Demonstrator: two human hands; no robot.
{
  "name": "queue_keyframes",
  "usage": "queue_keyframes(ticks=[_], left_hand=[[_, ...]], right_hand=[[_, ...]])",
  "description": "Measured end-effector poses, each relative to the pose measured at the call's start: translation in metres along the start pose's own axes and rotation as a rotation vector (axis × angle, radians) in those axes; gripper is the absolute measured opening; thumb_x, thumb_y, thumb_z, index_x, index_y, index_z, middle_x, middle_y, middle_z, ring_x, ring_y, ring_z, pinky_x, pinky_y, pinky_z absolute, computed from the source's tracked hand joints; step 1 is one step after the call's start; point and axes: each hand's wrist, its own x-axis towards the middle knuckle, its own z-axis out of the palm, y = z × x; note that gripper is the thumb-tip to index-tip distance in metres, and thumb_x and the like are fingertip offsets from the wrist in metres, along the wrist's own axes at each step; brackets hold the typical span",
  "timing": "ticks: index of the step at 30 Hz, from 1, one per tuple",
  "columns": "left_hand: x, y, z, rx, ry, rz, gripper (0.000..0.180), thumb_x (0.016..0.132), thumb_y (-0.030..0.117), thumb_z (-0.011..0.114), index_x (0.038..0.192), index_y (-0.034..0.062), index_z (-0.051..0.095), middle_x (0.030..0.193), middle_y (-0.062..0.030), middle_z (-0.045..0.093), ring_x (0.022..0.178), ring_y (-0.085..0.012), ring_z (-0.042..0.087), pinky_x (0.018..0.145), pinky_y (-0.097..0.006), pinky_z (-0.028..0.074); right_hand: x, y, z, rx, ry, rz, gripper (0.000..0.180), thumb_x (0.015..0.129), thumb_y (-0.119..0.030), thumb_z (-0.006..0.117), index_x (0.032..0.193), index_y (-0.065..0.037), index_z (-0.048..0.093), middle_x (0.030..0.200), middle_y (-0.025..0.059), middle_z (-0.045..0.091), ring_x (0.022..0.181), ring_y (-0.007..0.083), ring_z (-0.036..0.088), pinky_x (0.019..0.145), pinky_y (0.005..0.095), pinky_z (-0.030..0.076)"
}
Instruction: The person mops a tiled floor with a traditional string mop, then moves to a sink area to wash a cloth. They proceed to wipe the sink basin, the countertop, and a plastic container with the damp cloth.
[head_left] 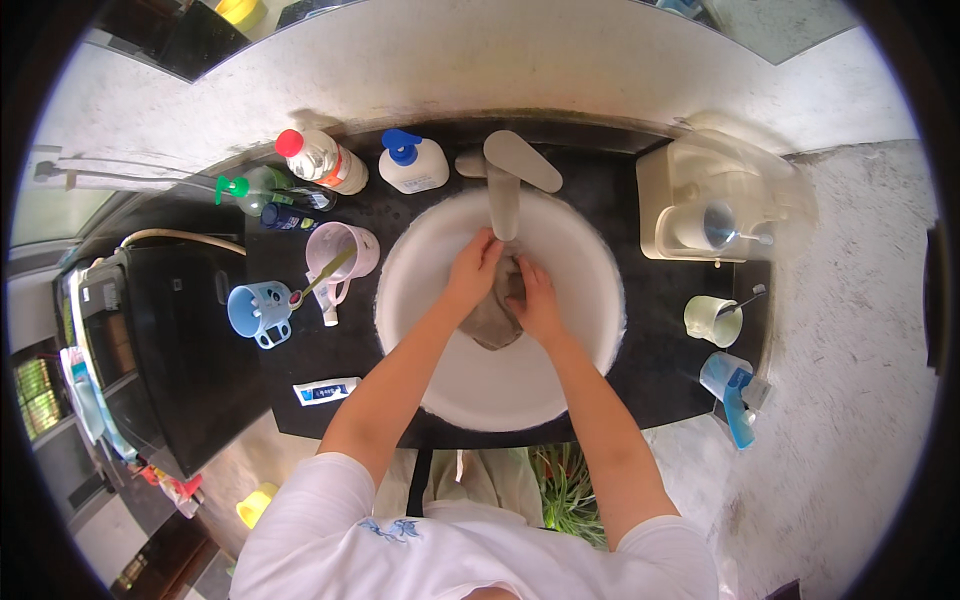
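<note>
Counter: a dark countertop [640,375] is running around the basin, with a pale wall lying behind it.
Basin: a round white sink [585,260] is sitting in the middle of the counter.
Holder: a cream plastic rack [690,200] is standing to the right of the sink, well apart from the hands.
Faucet: a grey tap [508,190] is reaching out over the sink, its spout hanging just above the hands and covering part of the cloth.
Bottles: a red-capped bottle [322,158], a white pump bottle [412,163] and a green spray bottle [262,188] are standing along the back left.
Cups: a pink cup [340,250] and a blue cup [255,310] are standing left of the sink; a pale green cup [712,320] is standing on the right.
Tube: a toothpaste tube [326,391] is lying near the front edge.
Cloth: a grey-brown cloth [493,315] is hanging bunched inside the sink, between both hands.
Left hand: the left hand [474,272] is curling closed around the cloth's upper left.
Right hand: the right hand [537,300] is clutching the cloth's right side, fingers bent.
</note>
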Motion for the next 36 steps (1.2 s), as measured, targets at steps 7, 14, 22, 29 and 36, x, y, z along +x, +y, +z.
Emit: queue_keyframes(ticks=[7,14,22,29,36], left_hand=[[-0.043,0.005,-0.031,0.562,0.052,0.186,0.033,0.09,0.008,0.051,0.124,0.0094,0.054,0.122,-0.0166,0.054,0.111,-0.0347,0.052,0.09,-0.045,0.043],[-0.094,-0.046,0.011,1.045,-0.081,0.19,0.055,0.088,0.019,0.054,0.142,0.011,0.042,0.153,-0.0184,0.024,0.142,-0.0397,0.018,0.112,-0.058,0.016],[-0.093,-0.074,0.024,1.012,-0.088,0.151,0.057,0.088,0.019,0.053,0.139,-0.0017,0.041,0.152,-0.0243,0.024,0.143,-0.04,0.016,0.114,-0.057,0.013],[-0.09,-0.065,0.008,1.037,-0.152,0.148,0.058,0.086,0.018,0.055,0.14,0.0037,0.041,0.146,-0.0232,0.031,0.136,-0.0401,0.027,0.112,-0.053,0.021],[-0.107,-0.05,0.031,0.191,0.329,-0.504,0.052,0.092,0.034,0.055,0.138,0.0115,0.044,0.133,-0.0178,0.042,0.119,-0.035,0.044,0.1,-0.045,0.038]], right_hand=[[0.004,-0.001,-0.002,0.195,-0.043,0.346,0.05,0.078,-0.007,0.063,0.127,-0.014,0.054,0.135,0.02,0.044,0.117,0.0391,0.048,0.095,0.0494,0.039],[-0.028,-0.002,0.039,-0.458,-0.129,-0.023,0.053,0.087,-0.022,0.055,0.139,-0.014,0.047,0.154,0.0099,0.027,0.14,0.0357,0.024,0.114,0.0542,0.018],[-0.016,0.04,0.063,-0.433,-0.148,-0.301,0.049,0.086,-0.029,0.052,0.129,-0.007,0.053,0.153,0.0121,0.028,0.139,0.0335,0.028,0.112,0.0514,0.023],[-0.004,0.006,0.02,-0.291,-0.243,-0.113,0.052,0.078,-0.013,0.065,0.129,-0.008,0.053,0.144,0.0128,0.038,0.134,0.0315,0.034,0.109,0.0503,0.028],[-0.034,-0.022,0.012,0.017,-0.215,0.326,0.059,0.072,-0.004,0.068,0.128,-0.009,0.048,0.119,0.0153,0.052,0.108,0.0344,0.054,0.092,0.0448,0.042]])
